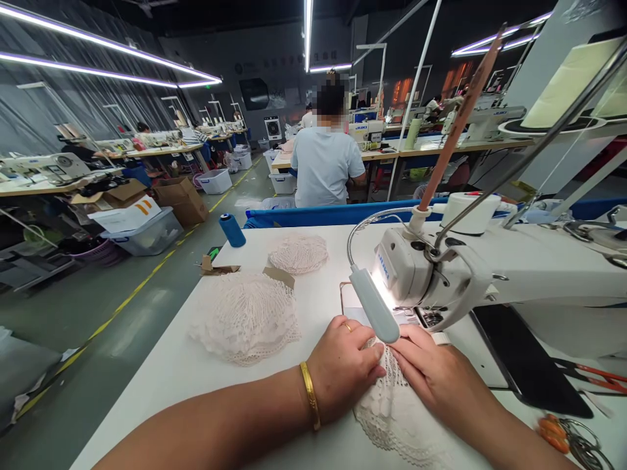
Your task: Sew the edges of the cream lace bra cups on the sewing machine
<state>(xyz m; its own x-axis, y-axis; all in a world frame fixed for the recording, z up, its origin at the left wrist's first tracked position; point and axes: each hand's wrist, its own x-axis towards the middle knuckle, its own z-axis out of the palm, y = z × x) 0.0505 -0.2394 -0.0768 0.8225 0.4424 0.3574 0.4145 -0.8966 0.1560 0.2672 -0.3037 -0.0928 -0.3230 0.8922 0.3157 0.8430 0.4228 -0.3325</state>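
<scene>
A white lace piece (386, 418) with a scalloped edge hangs down from my two hands in front of the sewing machine (406, 267). My left hand (343, 365), with a gold bangle at the wrist, pinches the lace near its upper end. On the other side of it, my right hand (431, 369) presses its fingers onto the same end. A grey lamp head (375, 303) on a bendy neck covers part of the fingertips and hides the needle area. Left of my hands lie a large pile of lace pieces (249, 316) and a smaller pile (298, 253).
A blue thread cone (232, 230) stands at the table's far left corner. To the right are a black phone-like slab (531, 359), red-handled tweezers or snips (592, 375) and orange-handled scissors (556, 432). A person in a light shirt (326, 166) sits beyond the table.
</scene>
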